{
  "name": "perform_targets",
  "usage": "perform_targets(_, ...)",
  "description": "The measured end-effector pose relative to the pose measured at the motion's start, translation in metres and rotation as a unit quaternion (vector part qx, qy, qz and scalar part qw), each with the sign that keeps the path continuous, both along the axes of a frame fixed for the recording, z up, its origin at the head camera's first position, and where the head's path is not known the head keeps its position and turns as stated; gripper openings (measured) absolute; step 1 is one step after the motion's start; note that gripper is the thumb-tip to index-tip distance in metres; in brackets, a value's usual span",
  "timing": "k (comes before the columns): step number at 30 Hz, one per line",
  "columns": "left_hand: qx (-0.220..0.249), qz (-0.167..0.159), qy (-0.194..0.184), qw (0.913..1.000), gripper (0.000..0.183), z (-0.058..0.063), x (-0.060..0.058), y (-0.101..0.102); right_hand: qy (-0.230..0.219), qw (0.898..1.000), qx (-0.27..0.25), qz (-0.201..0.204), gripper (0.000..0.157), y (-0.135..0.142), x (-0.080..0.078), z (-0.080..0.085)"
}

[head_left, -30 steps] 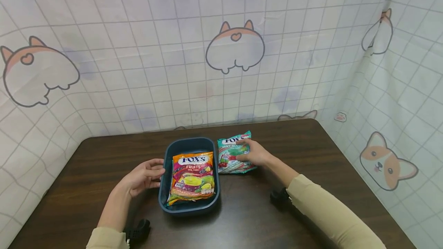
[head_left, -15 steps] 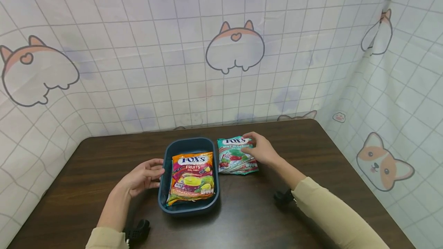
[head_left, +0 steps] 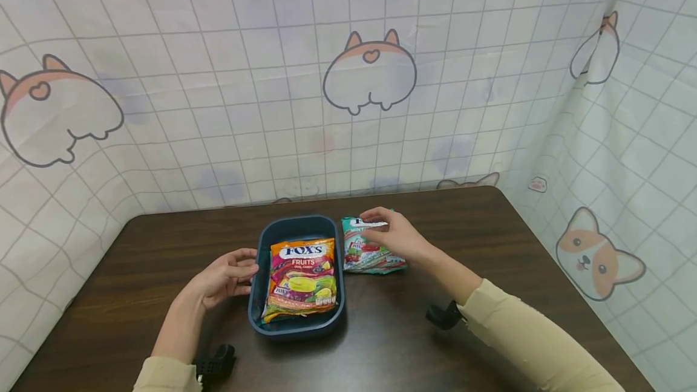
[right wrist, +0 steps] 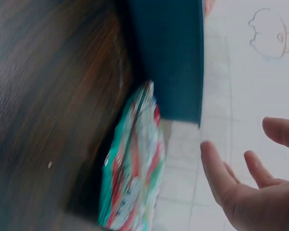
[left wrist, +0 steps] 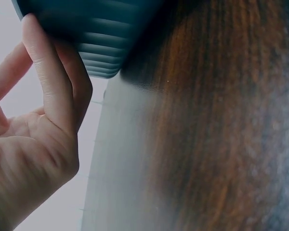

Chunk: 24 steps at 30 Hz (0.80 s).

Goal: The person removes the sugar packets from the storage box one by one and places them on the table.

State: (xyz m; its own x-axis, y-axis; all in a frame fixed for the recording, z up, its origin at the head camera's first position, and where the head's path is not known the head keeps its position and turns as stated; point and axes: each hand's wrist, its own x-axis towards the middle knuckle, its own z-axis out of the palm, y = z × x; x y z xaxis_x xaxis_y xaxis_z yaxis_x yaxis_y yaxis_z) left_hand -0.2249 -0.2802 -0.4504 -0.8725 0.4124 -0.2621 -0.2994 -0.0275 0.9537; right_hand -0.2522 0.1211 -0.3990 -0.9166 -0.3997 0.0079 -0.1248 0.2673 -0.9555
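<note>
A dark blue rectangular bin point(head_left: 296, 333) stands on the table, holding an orange and purple bag of Fox's Fruits candy point(head_left: 302, 280). My left hand point(head_left: 225, 277) is at the bin's left side, its fingertips touching the outer wall near the rim; the left wrist view shows the fingers point(left wrist: 50, 77) against the ribbed wall. Right of the bin lies a teal bag of Fox's Mint Blossom candy point(head_left: 370, 259). Over this bag hovers my right hand point(head_left: 400, 238), fingers spread and holding nothing. The right wrist view shows a gap between that hand point(right wrist: 250, 187) and the teal bag point(right wrist: 132, 168).
The dark wooden table point(head_left: 381, 343) reaches back to a white gridded curtain point(head_left: 245, 107) printed with cartoon corgis. Black wrist straps show near the left sleeve point(head_left: 169, 375) and the right sleeve point(head_left: 533, 337).
My right hand has let go of the teal bag, risen off it and shifted slightly left over its top. Left hand, bin and orange bag stay in place.
</note>
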Motion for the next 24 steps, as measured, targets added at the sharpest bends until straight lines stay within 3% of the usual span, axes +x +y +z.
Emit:
perform_targets(7,0.004,0.002,0.001,1.0000,0.034,0.000,0.001,0.001,-0.069,0.996,-0.036,0.049,0.050,-0.017,0.013,0.010)
perform_targets(24,0.009,-0.001,-0.003,1.0000,0.037,0.002,0.001,0.001,-0.111,0.989,-0.070,0.069,0.054,-0.049,0.026,0.020)
